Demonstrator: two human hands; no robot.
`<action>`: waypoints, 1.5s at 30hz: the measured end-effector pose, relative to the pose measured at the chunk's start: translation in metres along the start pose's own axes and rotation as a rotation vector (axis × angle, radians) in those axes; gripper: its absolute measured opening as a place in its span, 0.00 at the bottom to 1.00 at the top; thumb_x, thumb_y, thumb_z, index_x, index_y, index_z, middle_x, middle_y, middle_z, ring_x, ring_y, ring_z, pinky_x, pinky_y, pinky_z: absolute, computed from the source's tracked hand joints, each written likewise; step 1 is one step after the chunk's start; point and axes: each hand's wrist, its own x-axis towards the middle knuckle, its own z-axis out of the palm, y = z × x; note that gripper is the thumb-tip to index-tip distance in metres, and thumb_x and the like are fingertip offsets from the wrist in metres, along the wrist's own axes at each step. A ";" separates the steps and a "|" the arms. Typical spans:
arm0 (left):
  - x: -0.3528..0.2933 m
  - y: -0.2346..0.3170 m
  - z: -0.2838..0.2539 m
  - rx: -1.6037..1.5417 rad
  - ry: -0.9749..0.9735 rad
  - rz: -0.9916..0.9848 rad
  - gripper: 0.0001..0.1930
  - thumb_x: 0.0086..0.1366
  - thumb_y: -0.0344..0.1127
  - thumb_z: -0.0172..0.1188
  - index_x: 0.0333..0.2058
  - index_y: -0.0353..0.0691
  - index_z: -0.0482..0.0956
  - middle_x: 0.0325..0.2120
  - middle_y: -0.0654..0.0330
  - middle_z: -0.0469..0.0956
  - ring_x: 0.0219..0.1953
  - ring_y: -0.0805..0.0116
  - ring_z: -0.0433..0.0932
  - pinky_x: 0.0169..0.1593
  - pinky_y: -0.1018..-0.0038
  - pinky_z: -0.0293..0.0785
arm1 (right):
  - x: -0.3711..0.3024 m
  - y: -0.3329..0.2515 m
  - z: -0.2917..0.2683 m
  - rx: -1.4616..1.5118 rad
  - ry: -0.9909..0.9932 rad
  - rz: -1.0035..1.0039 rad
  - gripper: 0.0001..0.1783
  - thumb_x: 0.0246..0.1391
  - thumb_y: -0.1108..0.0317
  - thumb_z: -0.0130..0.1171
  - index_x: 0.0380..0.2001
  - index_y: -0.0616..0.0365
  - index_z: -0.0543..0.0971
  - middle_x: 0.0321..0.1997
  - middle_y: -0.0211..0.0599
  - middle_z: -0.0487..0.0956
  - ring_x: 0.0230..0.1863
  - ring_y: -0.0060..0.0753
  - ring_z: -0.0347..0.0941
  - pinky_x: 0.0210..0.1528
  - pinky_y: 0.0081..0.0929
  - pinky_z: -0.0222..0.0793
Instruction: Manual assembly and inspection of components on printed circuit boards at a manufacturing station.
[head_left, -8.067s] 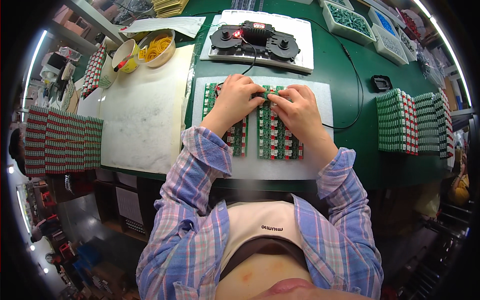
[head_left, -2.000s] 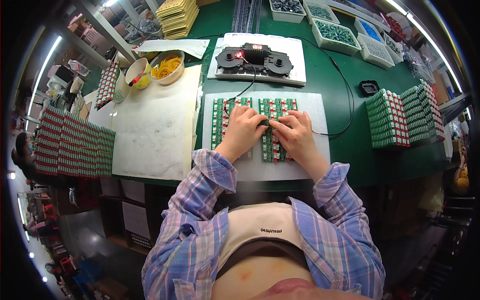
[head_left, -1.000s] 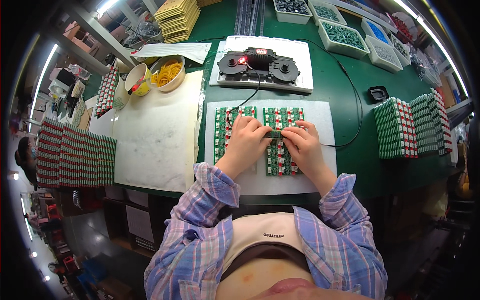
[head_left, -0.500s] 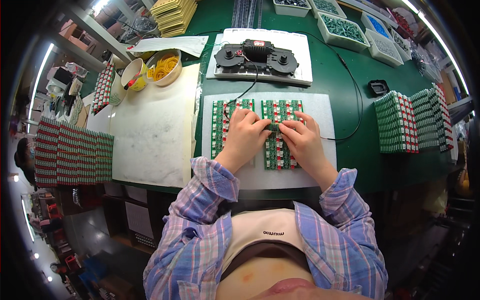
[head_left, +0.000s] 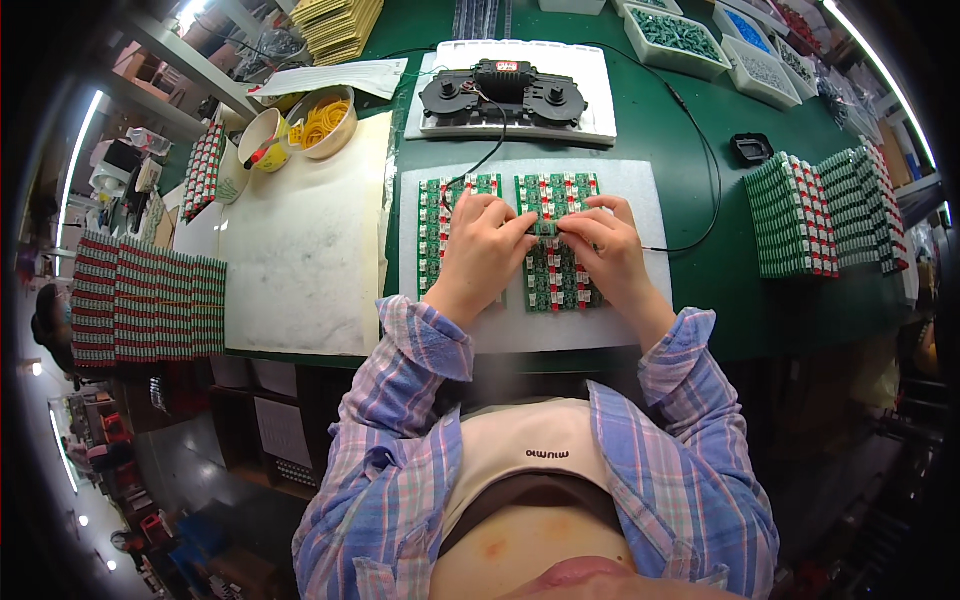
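Between the fingertips of both hands is a small green circuit board (head_left: 544, 229), held just over the right-hand circuit board panel (head_left: 560, 285). My left hand (head_left: 478, 248) pinches its left end, and the back of that hand covers part of the left-hand circuit board panel (head_left: 430, 235). My right hand (head_left: 612, 245) grips the other end with thumb and forefinger, its remaining fingers curled. Both panels carry rows of white and red parts and lie side by side on a white foam mat (head_left: 635, 300). A black cable (head_left: 497, 148) runs down to my left hand.
A black two-reel device (head_left: 503, 95) stands beyond the mat. Stacked circuit boards rise at left (head_left: 150, 305) and right (head_left: 795, 220). A bowl of yellow rubber bands (head_left: 325, 125) sits far left; bins of small parts (head_left: 675, 45) stand far right. A white sheet (head_left: 300, 270) covers the left tabletop.
The table and everything on it sit slightly higher in the picture, as the view has shifted. Both hands keep their pinch on the small board, with little other movement.
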 end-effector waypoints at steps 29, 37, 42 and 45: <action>-0.012 -0.002 0.005 -0.080 -0.110 -0.037 0.12 0.55 0.33 0.70 0.39 0.43 0.86 0.34 0.63 0.78 0.44 0.61 0.73 0.58 0.63 0.66 | -0.025 -0.023 -0.006 -0.360 -0.177 -0.069 0.17 0.56 0.67 0.66 0.50 0.46 0.83 0.53 0.28 0.80 0.64 0.46 0.66 0.73 0.59 0.51; -0.014 -0.001 0.000 -0.037 -0.120 -0.033 0.13 0.56 0.34 0.70 0.42 0.43 0.86 0.35 0.63 0.78 0.45 0.61 0.73 0.61 0.60 0.63 | -0.027 -0.018 -0.002 -0.312 -0.181 -0.061 0.17 0.57 0.63 0.66 0.51 0.44 0.84 0.54 0.28 0.79 0.65 0.45 0.65 0.72 0.63 0.49; -0.011 -0.011 -0.031 -0.041 -0.011 -0.200 0.19 0.60 0.35 0.69 0.51 0.44 0.84 0.37 0.61 0.81 0.43 0.62 0.74 0.52 0.67 0.70 | -0.027 -0.016 -0.003 -0.187 -0.117 -0.008 0.16 0.57 0.64 0.66 0.49 0.45 0.84 0.53 0.28 0.80 0.66 0.45 0.64 0.72 0.61 0.50; -0.015 -0.030 -0.045 -0.011 -0.050 -0.324 0.17 0.61 0.36 0.68 0.50 0.43 0.84 0.36 0.61 0.82 0.43 0.62 0.75 0.51 0.68 0.71 | -0.024 -0.018 -0.005 -0.182 -0.109 -0.021 0.15 0.57 0.66 0.65 0.48 0.48 0.84 0.53 0.29 0.81 0.66 0.47 0.65 0.70 0.53 0.56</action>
